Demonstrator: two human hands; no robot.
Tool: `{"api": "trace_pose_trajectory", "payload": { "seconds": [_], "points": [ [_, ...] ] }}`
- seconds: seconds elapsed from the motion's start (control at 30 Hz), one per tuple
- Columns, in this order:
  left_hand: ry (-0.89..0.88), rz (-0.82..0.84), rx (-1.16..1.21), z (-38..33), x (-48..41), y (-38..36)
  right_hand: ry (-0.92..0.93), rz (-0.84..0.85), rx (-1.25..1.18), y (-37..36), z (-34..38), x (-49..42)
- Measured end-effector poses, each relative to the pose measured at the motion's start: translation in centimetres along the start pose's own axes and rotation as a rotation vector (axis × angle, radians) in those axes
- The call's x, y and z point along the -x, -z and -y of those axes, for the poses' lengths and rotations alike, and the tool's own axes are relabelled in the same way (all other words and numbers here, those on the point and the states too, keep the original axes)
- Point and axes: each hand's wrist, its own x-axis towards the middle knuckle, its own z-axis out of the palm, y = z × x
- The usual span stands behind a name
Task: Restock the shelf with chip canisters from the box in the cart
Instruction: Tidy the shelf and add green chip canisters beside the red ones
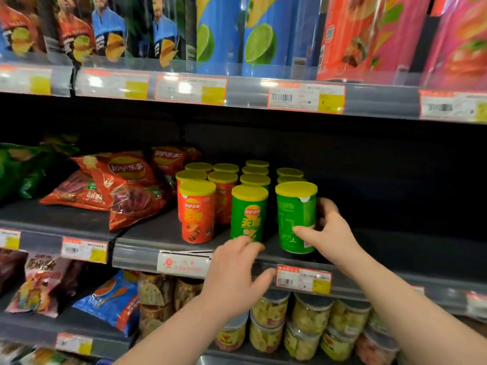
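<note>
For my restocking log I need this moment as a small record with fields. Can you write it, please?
shelf: middle shelf, canisters upright in rows
right hand: grips rightmost green canister at the shelf front, logo turned away
left hand: open, fingertips near base of neighbouring green canister
orange canisters: left of the green ones
chip bags: left of the canisters

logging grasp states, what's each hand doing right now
Left hand: open, holding nothing.
Right hand: grips the front-right green cylindrical chip canister with yellow lid.
</note>
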Motion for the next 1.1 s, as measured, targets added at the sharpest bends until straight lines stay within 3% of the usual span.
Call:
{"api": "trace_pose_trajectory", "payload": {
  "seconds": [0.2,0.4,0.53,0.67,0.8,0.93,1.1],
  "points": [
    [-0.182,-0.015,-0.191,2.4,1.2,-1.7,-0.119,-0.099,0.098,-2.1,-2.1,-0.8],
    [-0.171,-0.060,-0.186,2.6,1.4,-2.4,-0.156,0.121,0.142,-1.5,-1.9,-0.8],
    [-0.160,-0.069,-0.192,2.6,1.4,-2.7,-0.143,0.039,0.180,-2.0,-2.1,-0.9],
    [-0.155,-0.065,-0.197,2.6,1.4,-2.7,-0.155,0.122,0.183,-1.9,-2.2,-1.1],
    [-0.143,-0.073,-0.197,2.4,1.5,-2.8,-0.160,0.022,0.213,-2.0,-2.5,-1.2],
    [-0.135,-0.063,-0.202,2.4,1.6,-2.6,-0.157,0.088,0.208,-2.0,-2.3,-1.1],
    [-0.110,-0.032,-0.214,2.1,1.6,-2.5,-0.157,0.043,0.216,-2.2,-2.4,-1.0]
  ]
}}
